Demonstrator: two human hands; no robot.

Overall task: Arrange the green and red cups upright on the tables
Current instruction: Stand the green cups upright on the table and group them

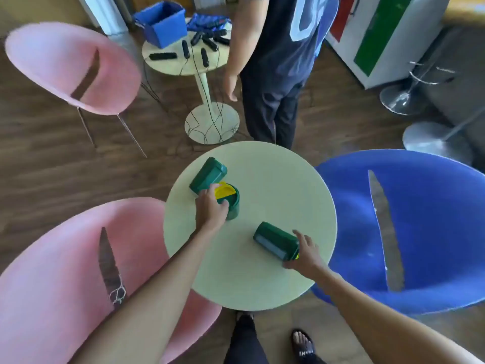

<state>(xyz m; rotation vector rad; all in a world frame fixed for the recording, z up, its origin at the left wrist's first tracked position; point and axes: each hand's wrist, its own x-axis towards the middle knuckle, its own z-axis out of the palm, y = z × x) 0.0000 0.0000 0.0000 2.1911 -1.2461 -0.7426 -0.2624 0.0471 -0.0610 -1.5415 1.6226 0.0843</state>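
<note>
Three green cups are seen on the round table [275, 179], which serves as the landmark here. Near its left edge, an upright cup [232, 203] with a yellow inside is gripped at the rim and upper wall by the left hand [211, 210], the fingers curled closed around it. Just behind it, touching or nearly so, a second cup [208, 176] lies on its side. Toward the table's near right edge, a third cup [275, 244] lies on its side, its base turned toward the table's centre. The right hand [305, 256] is laid over its mouth end, fingers spread and partly closed on the rim; whether a firm hold is made cannot be told. No red cup is visible.

The cups are judged to be light, stiff plastic, smooth and somewhat slippery, unlikely to break if dropped. Being round, a lying cup may roll when nudged. A hold across the side wall near the mouth is judged best, so that the cup can be pivoted onto its base.
</note>
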